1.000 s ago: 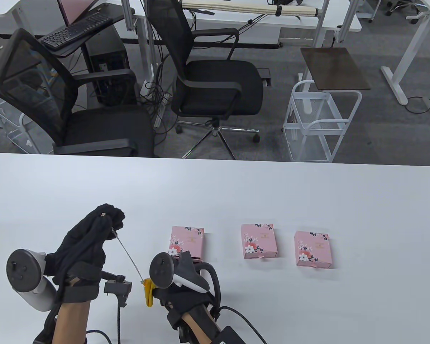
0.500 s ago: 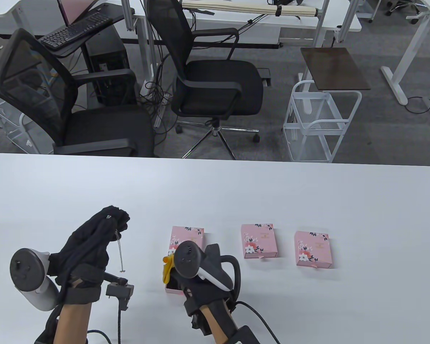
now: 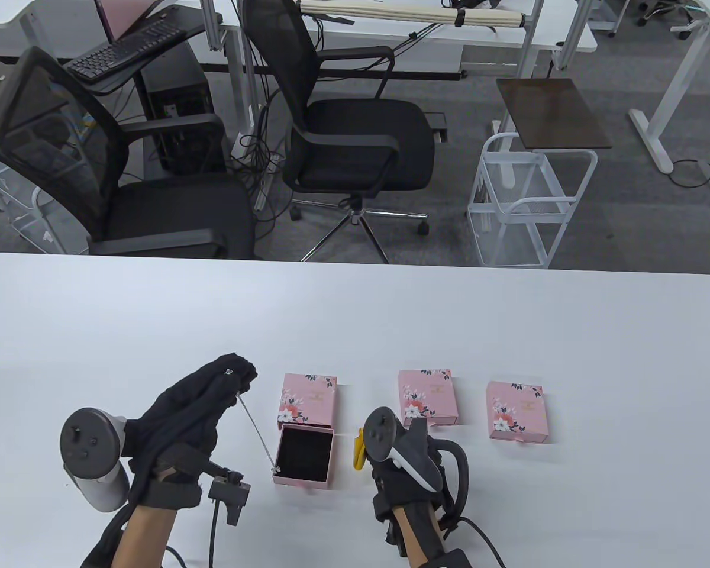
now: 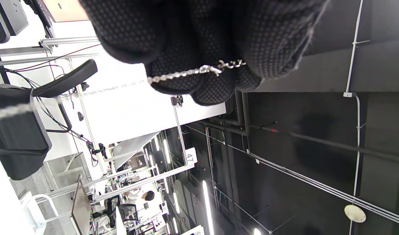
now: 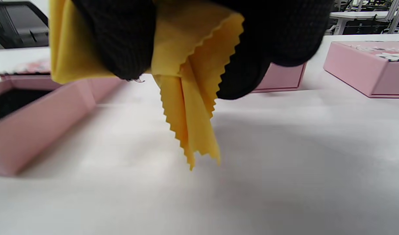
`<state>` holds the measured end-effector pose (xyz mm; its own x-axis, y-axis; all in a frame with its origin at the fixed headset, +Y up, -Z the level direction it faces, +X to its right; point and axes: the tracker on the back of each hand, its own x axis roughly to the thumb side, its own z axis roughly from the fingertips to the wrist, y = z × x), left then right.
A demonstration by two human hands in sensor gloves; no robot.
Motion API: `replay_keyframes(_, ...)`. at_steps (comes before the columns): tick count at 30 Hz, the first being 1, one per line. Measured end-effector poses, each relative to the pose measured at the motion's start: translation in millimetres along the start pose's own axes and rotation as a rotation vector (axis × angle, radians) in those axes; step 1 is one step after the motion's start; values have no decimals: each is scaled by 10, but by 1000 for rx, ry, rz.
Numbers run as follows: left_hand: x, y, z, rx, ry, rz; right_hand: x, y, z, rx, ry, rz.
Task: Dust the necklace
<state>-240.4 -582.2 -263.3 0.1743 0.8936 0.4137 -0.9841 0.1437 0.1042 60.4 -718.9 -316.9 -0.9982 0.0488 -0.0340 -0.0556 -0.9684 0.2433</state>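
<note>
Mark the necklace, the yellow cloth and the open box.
necklace (image 3: 254, 427), table view, middle of the hanging chain
cloth (image 5: 189, 98), right wrist view, folded middle
open box (image 3: 303, 480), table view, near pink rim

Three pink floral boxes are counted on the white table (image 3: 509, 331): the left box (image 3: 309, 397) at about 6 o'clock of the tabletop, the middle box (image 3: 426, 396) toward 5 o'clock, and the right box (image 3: 516, 410) further toward 4 o'clock. One open pink drawer tray (image 3: 304, 457) with a black lining is seen just below the left box. One silver necklace (image 3: 257, 431) and one yellow cloth (image 5: 189, 98) are counted. Two gloved hands are present, the left hand (image 3: 192, 408) at 7 o'clock and the right hand (image 3: 411, 467) at 6 o'clock, each fitted with one tracker. Beyond the table, two black office chairs and one white wire cart (image 3: 529, 204) are counted.
</note>
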Motion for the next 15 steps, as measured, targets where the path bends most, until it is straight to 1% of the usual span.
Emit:
replay_keyframes(2,2,-6,2,-2,-3,-2,34,41,-8,18,10,48)
replay_keyframes(4,1,-7,2,-3,-4,-3,89,103,-20,60,7,103)
replay_keyframes(7,-1,0,0,-2,-4,-2,183,220,-39,164,6,185)
replay_keyframes(9,-4,4,-3,1,-6,-12,192,246,-44,186,3,199)
replay_keyframes(12,-25,2,-3,1,3,-13,154,231,-25,212,6,172)
replay_keyframes(15,-24,-6,-5,-6,2,-11,77,121,36,193,0,106)
